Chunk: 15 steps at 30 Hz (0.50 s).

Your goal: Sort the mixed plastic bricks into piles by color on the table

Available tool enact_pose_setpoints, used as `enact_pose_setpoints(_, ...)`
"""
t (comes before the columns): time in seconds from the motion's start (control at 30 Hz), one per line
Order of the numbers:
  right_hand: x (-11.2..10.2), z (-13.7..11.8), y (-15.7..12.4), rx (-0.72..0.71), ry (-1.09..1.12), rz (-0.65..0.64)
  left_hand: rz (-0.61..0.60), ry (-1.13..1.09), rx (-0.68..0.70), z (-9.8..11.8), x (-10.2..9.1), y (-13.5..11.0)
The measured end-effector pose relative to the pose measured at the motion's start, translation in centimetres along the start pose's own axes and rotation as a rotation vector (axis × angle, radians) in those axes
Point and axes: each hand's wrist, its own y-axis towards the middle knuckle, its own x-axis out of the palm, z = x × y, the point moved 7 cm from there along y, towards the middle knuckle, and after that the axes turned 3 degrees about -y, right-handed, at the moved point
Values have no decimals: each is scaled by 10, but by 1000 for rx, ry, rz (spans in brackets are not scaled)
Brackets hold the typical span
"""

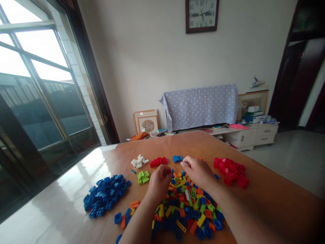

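My left hand is curled closed over the far edge of a mixed pile of coloured bricks on the wooden table. What its fingers hold is hidden. My right hand lies beside it, fingers pinched together near a small blue brick group; I cannot make out anything in the pinch. Sorted heaps lie around: white bricks, small red bricks, green bricks, a big blue heap and a big red heap.
A few orange and blue bricks lie loose at the near left. Beyond the table stand a low white cabinet, a cloth-covered object and framed pictures. A large window is on the left.
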Motion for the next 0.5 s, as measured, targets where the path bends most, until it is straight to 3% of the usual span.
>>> enact_pose_setpoints(0.23,-42,10,1,-5,-209,220,237,-205,-30,10,-32,10)
enact_pose_setpoints(0.37,-42,15,2,-19,-192,246,410,-249,-33,16,-55,11)
enact_pose_setpoints(0.5,-38,21,3,-7,-198,224,480,-376,-57,17,-69,16)
